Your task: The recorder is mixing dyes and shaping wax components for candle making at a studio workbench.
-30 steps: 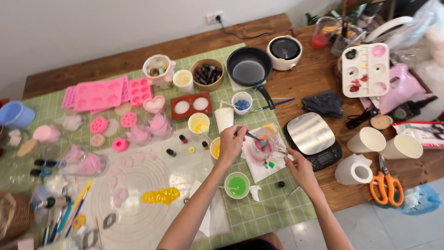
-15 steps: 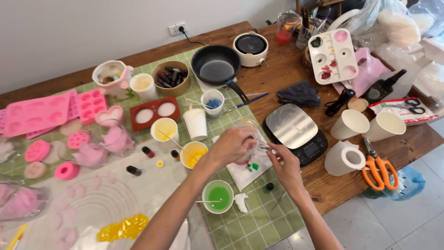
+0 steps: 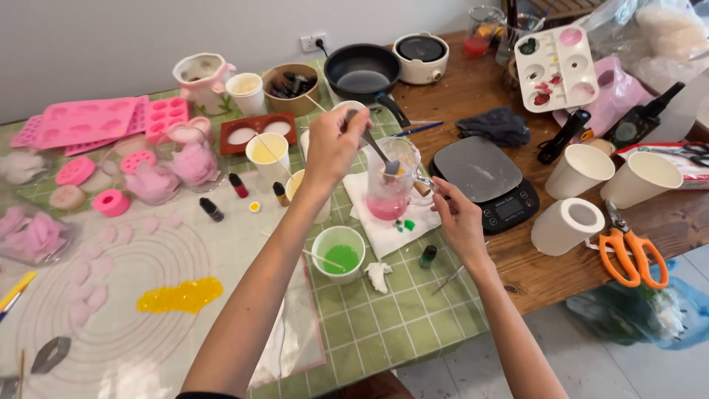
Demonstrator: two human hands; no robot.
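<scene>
Compared to a moment ago, the left hand [image 3: 334, 148] now pinches a metal spoon [image 3: 375, 145] down inside the glass measuring cup [image 3: 390, 181] of pink liquid on the white napkin [image 3: 384, 229], while the right hand [image 3: 459, 222] grips its handle, so it's stirring time.

Clear glass measuring cup [image 3: 389, 185]: set on a white paper towel [image 3: 384, 225] — left of the black digital scale [image 3: 485, 179].
Small cup of green liquid [image 3: 338, 253]: placed before the towel.
Black frying pan [image 3: 362, 72]: found behind.
</scene>
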